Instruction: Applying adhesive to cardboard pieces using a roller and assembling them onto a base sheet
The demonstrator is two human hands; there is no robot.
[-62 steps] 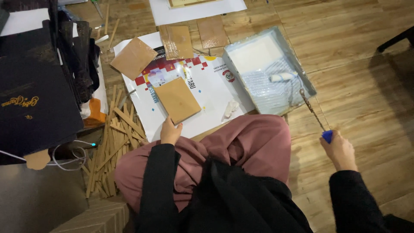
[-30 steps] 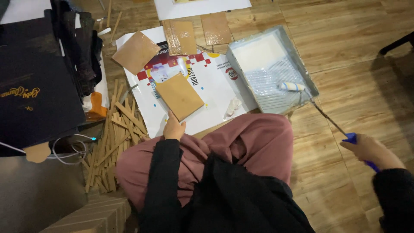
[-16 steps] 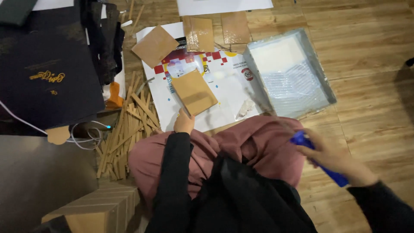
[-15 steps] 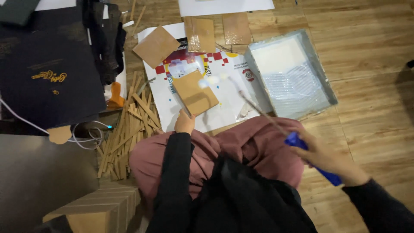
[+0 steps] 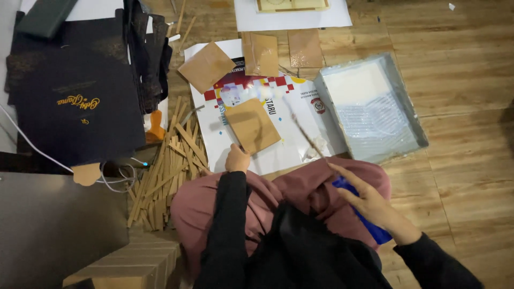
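I sit on a wooden floor with pink-clothed knees. My left hand (image 5: 236,159) presses the near corner of a brown cardboard square (image 5: 252,125) lying on a white printed poster sheet (image 5: 289,139). My right hand (image 5: 369,200) grips the blue handle of a small paint roller (image 5: 300,126); its thin metal shaft reaches up-left and the blurred roller head hovers just above the cardboard square's far edge.
A tray (image 5: 407,115) with white glue lies to the right. More brown cardboard pieces (image 5: 206,65) sit at the sheet's top. Wooden sticks (image 5: 166,166) are scattered left, beside a black board (image 5: 75,101), cables and a cardboard box (image 5: 128,265).
My right hand has swung the roller from the tray on the right across to the cardboard square. The left hand has stayed on the square's corner.
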